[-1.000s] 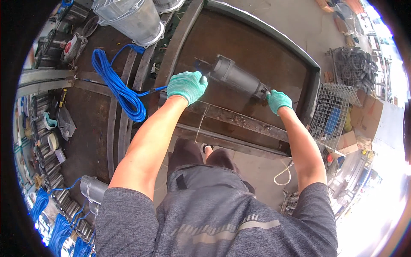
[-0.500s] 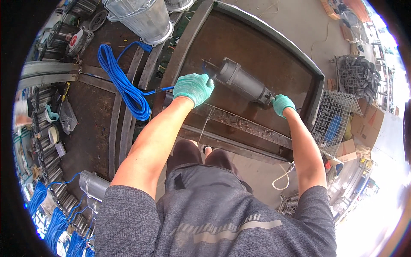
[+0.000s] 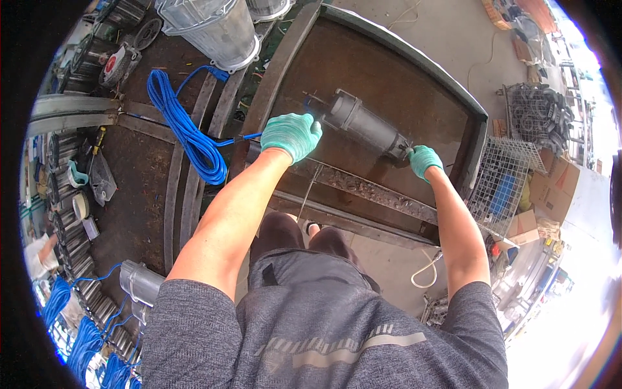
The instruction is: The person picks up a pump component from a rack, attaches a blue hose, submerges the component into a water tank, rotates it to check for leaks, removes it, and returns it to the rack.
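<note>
A grey, pump-like metal cylinder (image 3: pixel 366 123) lies slantwise in a shallow metal tank (image 3: pixel 476 139) of brownish water. My right hand (image 3: pixel 424 161), in a green glove, is closed on the small fitting at the cylinder's near right end. My left hand (image 3: pixel 291 136), gloved alike, is curled in a fist over the tank's left part, by the cylinder's other end. A blue cable (image 3: pixel 243 138) runs from a coil (image 3: pixel 188 129) into that fist, and a bit of blue shows beyond it. The fingers hide the exact grip.
Large grey metal housings (image 3: pixel 217 32) stand beyond the coil. A wire basket (image 3: pixel 502 185) and cardboard boxes (image 3: pixel 557 185) are right of the tank. Another grey cylinder (image 3: pixel 141 282) lies at lower left, near more blue cable coils (image 3: pixel 84 347). Another person's arm (image 3: pixel 46 249) shows at the far left.
My right hand and its end of the cylinder have shifted slightly left. My left hand has barely moved. At the far left edge, the other person's arm appears lower than before.
</note>
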Demonstrator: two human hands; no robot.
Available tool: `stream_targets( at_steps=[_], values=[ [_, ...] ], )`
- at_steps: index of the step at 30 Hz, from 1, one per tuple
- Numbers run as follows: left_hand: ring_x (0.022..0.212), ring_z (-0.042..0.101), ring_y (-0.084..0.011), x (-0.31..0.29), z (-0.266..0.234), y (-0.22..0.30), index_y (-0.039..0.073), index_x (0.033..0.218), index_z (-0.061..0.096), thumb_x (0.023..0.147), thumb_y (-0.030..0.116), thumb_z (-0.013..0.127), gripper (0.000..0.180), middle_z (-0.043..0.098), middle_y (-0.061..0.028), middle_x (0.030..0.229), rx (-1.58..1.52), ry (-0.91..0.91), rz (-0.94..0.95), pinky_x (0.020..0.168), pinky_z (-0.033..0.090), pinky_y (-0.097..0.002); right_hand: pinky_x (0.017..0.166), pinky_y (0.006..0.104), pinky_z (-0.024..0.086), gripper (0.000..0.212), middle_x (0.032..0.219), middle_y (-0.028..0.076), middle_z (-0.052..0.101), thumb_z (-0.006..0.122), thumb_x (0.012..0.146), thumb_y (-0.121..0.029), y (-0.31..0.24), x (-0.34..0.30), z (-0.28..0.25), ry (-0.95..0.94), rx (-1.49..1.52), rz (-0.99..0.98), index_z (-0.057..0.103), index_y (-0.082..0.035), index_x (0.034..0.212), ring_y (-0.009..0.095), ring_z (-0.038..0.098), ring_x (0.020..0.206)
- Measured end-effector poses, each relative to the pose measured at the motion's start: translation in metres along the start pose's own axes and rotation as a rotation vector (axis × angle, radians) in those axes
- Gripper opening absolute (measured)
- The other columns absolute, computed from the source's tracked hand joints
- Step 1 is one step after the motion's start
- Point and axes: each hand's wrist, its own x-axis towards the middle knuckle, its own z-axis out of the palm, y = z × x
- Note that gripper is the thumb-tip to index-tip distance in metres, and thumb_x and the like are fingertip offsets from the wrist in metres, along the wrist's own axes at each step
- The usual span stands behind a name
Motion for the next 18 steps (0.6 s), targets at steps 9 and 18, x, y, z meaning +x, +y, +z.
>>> stream_targets(
  at_steps=[9, 18],
  values=[
    [0.084, 0.072, -0.0411, -0.002, 0.001, -0.001, 0.01, 0.097, 0.067, 0.098, 0.04, 0.056, 0.032, 0.074, -0.0203, 0.086, -0.085, 0.106, -0.037, 0.077, 0.057, -0.0528, 0.098, 0.0479, 0.051, 0.038, 0.113, 0.022, 0.072, 0.05, 0.104, -0.035, 0.006, -0.002, -0.02, 0.156, -0.177, -0.203, 0.074, -0.005, 0.107, 0.041, 0.064, 0.114],
    [0.077, 0.071, -0.0422, -0.001, 0.008, -0.007, 0.009, 0.096, 0.063, 0.102, 0.038, 0.053, 0.032, 0.073, -0.0196, 0.082, -0.126, 0.195, -0.005, 0.07, 0.055, -0.0548, 0.069, 0.0388, 0.053, 0.033, 0.08, 0.024, 0.07, 0.065, 0.093, -0.027, -0.012, -0.059, -0.115, 0.123, 0.315, -0.32, 0.075, 0.003, 0.099, 0.022, 0.057, 0.062]
  ],
)
